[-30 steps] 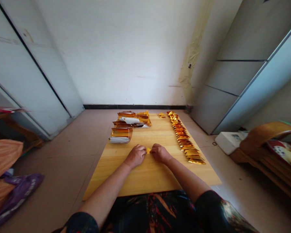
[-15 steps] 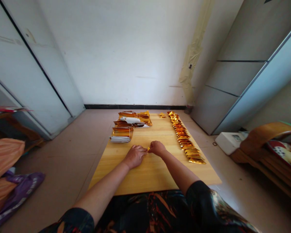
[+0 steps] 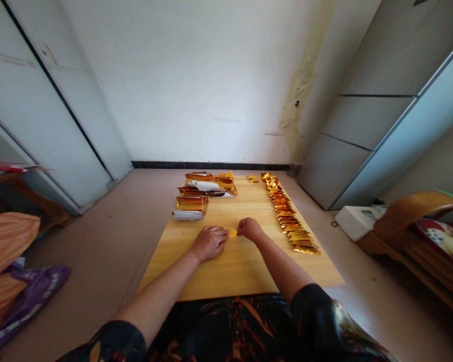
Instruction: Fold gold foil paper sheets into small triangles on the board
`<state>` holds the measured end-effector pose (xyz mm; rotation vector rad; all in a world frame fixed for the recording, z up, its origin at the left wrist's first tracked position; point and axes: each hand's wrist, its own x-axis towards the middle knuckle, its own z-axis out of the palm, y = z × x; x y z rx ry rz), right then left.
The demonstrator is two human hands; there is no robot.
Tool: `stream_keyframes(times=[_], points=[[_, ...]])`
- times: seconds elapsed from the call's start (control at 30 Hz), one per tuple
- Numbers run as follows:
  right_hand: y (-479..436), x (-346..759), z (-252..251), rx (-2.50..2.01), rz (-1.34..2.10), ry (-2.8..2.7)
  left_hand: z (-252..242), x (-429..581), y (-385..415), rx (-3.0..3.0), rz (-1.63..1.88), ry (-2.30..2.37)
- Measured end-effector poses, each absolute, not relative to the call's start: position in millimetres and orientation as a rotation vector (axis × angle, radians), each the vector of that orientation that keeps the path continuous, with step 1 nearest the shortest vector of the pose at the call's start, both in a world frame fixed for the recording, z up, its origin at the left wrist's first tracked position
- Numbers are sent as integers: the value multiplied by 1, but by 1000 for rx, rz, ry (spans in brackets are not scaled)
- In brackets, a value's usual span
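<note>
Between my two hands a small piece of gold foil paper (image 3: 232,233) shows on the wooden table. My left hand (image 3: 210,242) rests low on the tabletop, its fingertips pressed together on the paper's left end. At the right end, my right hand (image 3: 249,229) pinches the paper in closed fingers. Most of the piece is hidden under the fingers. A long overlapping row of folded gold foil pieces (image 3: 289,216) runs along the table's right side. Farther back on the left stand bundles of gold foil sheets (image 3: 191,203), some with white paper showing.
The wooden table (image 3: 245,274) reaches from my lap toward the white wall. A small loose gold piece (image 3: 252,179) lies near its far edge. To the right are a grey fridge (image 3: 343,146), a white box (image 3: 355,221) and a wooden seat (image 3: 411,241). Bags (image 3: 26,286) lie at the left.
My right hand has moved slightly right, away from the left hand, so more of the gold foil paper shows between them. The left hand stays almost where it was.
</note>
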<state>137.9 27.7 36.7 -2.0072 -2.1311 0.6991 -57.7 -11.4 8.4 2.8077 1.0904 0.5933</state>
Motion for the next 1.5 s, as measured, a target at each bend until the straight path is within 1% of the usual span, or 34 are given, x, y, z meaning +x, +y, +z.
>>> stream_keyframes(times=[0.17, 0.33, 0.47, 0.6, 0.77, 0.9, 1.1, 1.33, 1.5], points=[[34, 155, 35, -2041, 756, -2021, 8, -54, -7, 2765, 618, 1129], [34, 149, 40, -1900, 838, -1902, 7, -38, -2, 2552, 740, 1332], [32, 128, 36, -1773, 1072, -1872, 6, -28, 0, 2376, 781, 1534], [33, 118, 30, -1768, 1199, -1886, 9, -23, 2, 2219, 701, 1723], [33, 120, 35, -1766, 1225, -1943, 18, -21, 6, 2037, 517, 1824], [33, 122, 36, -1765, 1184, -2021, 23, -25, 7, 1991, 405, 1775], [34, 125, 33, -1709, 996, -2165, 25, -30, 10, 1974, 304, 1742], [32, 146, 31, -1511, 933, -2323, 30, -34, 13, 2001, 215, 1706], [28, 151, 30, -1267, 680, -2469, 27, -34, 9, 2031, 256, 1700]])
